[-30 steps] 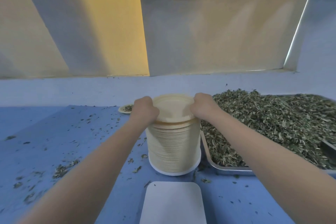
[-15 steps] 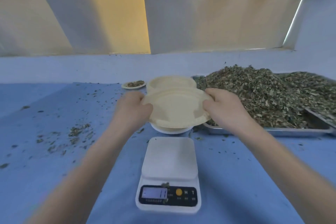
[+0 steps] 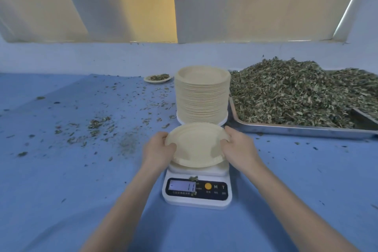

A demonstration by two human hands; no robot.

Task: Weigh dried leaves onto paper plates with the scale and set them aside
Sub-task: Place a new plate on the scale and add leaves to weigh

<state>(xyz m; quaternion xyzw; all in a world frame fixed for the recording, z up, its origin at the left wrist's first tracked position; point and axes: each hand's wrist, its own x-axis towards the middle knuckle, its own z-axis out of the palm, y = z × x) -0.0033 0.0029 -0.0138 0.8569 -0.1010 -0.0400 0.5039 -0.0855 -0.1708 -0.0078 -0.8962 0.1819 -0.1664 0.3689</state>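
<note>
A beige paper plate (image 3: 196, 145) sits over the platform of the white scale (image 3: 197, 192), tilted slightly. My left hand (image 3: 158, 149) grips its left rim and my right hand (image 3: 239, 147) grips its right rim, thumbs on top. The plate holds nothing. The scale's display is lit and a few leaf bits lie on its front panel. Behind it stands a tall stack of paper plates (image 3: 202, 96). A heap of dried leaves (image 3: 296, 90) fills a metal tray (image 3: 306, 130) to the right.
A small plate with leaves (image 3: 158, 77) rests at the back, left of the stack. Loose leaf crumbs (image 3: 98, 127) are scattered over the blue table to the left. A wall with a window sill rises behind the table.
Both hands lifted one plate off the stack, brought it toward me and lowered it onto the scale. The camera tilted down, bringing the whole scale into view.
</note>
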